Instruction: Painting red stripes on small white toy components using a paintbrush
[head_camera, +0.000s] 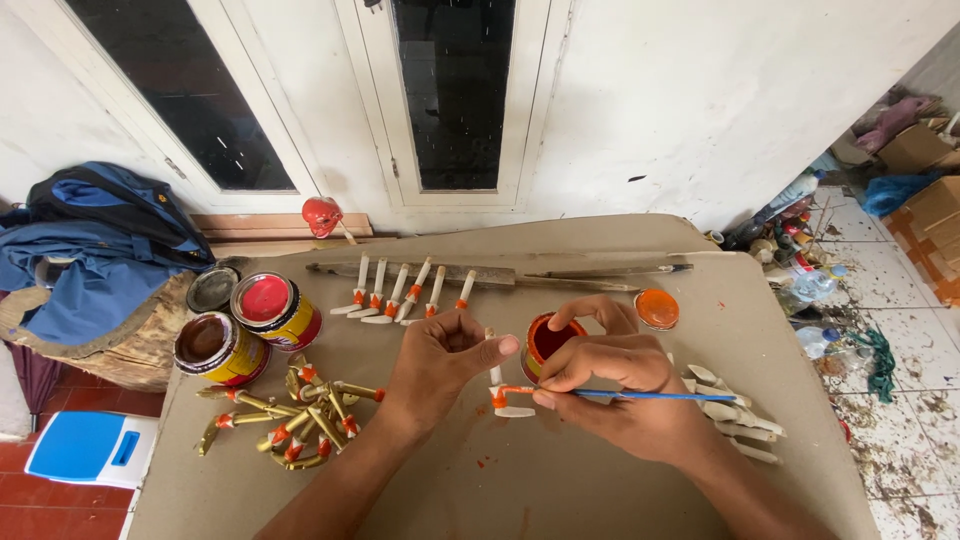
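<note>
From the head camera, looking down on a sheet of brown cardboard (600, 480) spread as a work surface. The left hand (440, 360) pinches a small white stick-shaped piece (497, 385) upright, fingers and thumb closed on its upper end, its foot resting on the cardboard between the two hands. The right hand (620, 385) is closed around a thin blue-handled brush (640, 397), tip touching an orange band low on that piece. Just behind the fingers sits a small open tin of orange paint (545, 340), its orange lid (657, 308) lying beside it.

Progress, as I read it: six white pieces (400, 295) already carry an orange band and lean in a row against a long wooden slat (480, 272), apparently drying. To the right, a pile of bare white pieces (730, 410) looks unpainted, so a fair share seems left. On the left lies a heap of gold-coloured pieces (290, 420) with orange bands, glossy and curved.

Materials: three larger round tins (250, 325) stand at the left, one showing a red surface, one brown, one with a dull grey lid. The cardboard is matte and smeared with faint orange. A blue cloth bundle (100, 240) slumps at the far left, a white wall and dark window panes behind, and a speckled tiled floor (890, 430) at the right strewn with clutter.
</note>
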